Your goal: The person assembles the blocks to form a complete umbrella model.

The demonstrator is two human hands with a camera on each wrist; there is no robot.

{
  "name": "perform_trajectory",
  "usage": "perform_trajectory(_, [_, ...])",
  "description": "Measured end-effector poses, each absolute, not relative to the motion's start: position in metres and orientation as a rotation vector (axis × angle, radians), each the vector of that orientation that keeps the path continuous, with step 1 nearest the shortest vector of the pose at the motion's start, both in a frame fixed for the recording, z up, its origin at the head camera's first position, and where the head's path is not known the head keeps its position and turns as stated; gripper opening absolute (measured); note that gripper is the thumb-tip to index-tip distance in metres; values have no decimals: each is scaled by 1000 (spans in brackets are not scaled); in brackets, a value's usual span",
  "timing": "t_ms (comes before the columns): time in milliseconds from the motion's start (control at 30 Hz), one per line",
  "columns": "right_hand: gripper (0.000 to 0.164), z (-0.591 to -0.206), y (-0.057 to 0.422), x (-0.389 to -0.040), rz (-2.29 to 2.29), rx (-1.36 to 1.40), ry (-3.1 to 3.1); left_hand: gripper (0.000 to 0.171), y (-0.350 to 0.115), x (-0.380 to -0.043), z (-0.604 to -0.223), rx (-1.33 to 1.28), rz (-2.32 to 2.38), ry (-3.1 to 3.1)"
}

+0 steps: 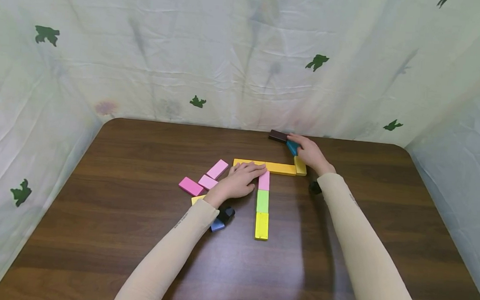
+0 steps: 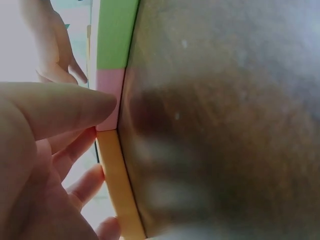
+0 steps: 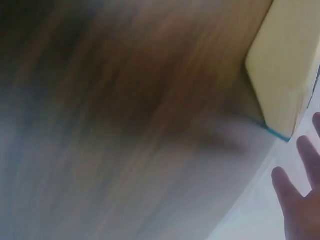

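My left hand (image 1: 238,181) lies over the joint of an orange block row (image 1: 280,169) and a pink block (image 1: 264,180). In the left wrist view its thumb touches the side of the pink block (image 2: 109,82), while the fingers reach along the orange block (image 2: 120,185). Below the pink block, a green block (image 1: 263,201) and a yellow block (image 1: 262,226) continue the line. Farther back, my right hand (image 1: 311,154) stretches its fingers over a blue block (image 1: 292,147), touching near the dark brown block (image 1: 278,135). A pale yellow block (image 1: 300,165) adjoins the blue one.
Left of the left hand lie loose blocks: light pink (image 1: 217,168), another light pink (image 1: 208,182) and deep pink (image 1: 191,186). A yellow block (image 1: 195,199) and a blue block (image 1: 217,225) are partly hidden by the left arm. A patterned curtain stands behind the wooden table (image 1: 134,253).
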State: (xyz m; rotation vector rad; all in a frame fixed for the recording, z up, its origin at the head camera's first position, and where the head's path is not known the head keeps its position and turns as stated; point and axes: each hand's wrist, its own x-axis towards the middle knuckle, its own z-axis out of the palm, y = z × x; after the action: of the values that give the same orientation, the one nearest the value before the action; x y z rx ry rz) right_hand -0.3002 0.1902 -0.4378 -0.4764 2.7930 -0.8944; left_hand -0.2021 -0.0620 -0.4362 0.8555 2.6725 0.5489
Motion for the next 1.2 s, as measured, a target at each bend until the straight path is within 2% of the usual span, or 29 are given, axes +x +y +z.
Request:
perform_trajectory(333, [47,-433,199,-286,-993,-518,2818,55,-61,-201,-433,863,423,2735])
perform_trajectory(800, [46,-435,203,-267,-1027,-592,2797,54,-61,-200,-437,940,363,2787])
perform_trajectory(1200, [47,-437,196,-250,-1019,-701,2753,51,-82,-196,-429,991,383,2817])
